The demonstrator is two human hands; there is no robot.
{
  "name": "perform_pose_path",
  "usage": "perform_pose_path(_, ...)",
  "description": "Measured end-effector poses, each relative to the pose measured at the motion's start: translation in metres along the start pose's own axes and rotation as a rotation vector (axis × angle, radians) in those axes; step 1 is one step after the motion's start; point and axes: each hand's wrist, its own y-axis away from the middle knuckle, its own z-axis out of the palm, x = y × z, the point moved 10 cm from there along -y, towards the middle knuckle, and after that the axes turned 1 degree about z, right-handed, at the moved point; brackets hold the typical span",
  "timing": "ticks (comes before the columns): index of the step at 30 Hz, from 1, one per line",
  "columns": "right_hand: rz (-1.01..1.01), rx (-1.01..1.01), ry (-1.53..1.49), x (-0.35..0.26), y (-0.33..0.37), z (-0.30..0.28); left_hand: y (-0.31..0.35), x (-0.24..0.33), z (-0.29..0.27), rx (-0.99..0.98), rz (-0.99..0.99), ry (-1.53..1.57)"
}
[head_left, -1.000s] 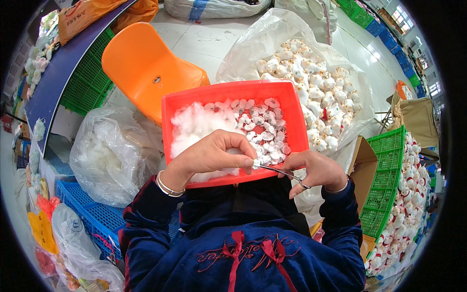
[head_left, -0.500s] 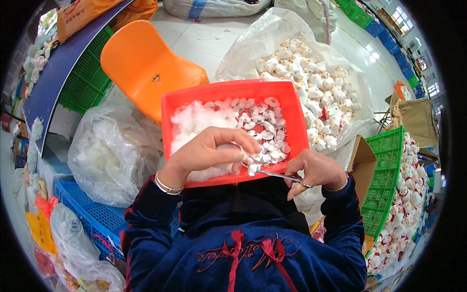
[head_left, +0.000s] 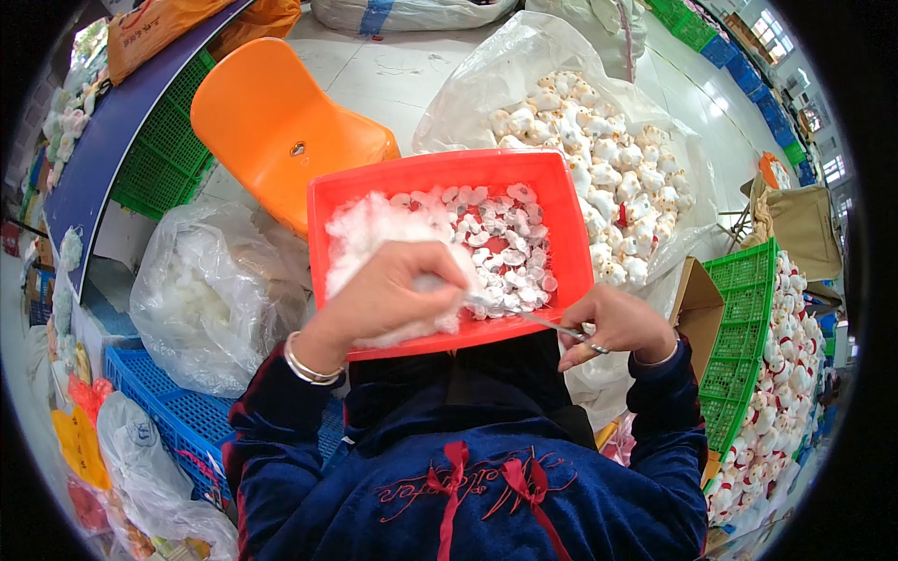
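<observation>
Holding a small white plush piece between the fingers of your left hand [head_left: 393, 290], you keep it low over the near side of the red rectangular plastic tray [head_left: 561, 201] on your lap. Your right hand [head_left: 613, 323] is clenched around a thin metal tool [head_left: 538, 321], whose tip points at that piece just beside your left fingers. Under your left hand lies a heap of white fluffy stuffing [head_left: 365, 234]; ahead of your right hand, many small white pieces [head_left: 505, 252] lie in the tray, so plenty looks left to handle. Beyond the tray, a clear plastic bag of small white plush toys [head_left: 599, 159] sits open.
</observation>
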Motion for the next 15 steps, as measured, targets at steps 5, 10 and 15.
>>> perform_pose_path(5,0.018,0.063,0.065,0.006,0.010,-0.014,0.000,0.003,-0.018,0.102,-0.001,0.028)
perform_pose_path(10,0.000,0.078,0.132,-0.007,0.004,-0.017,-0.017,0.007,0.028,-0.077,0.047,-0.158)
perform_pose_path(15,0.004,0.100,0.107,-0.001,0.006,-0.016,-0.016,-0.002,0.015,-0.017,-0.044,-0.239)
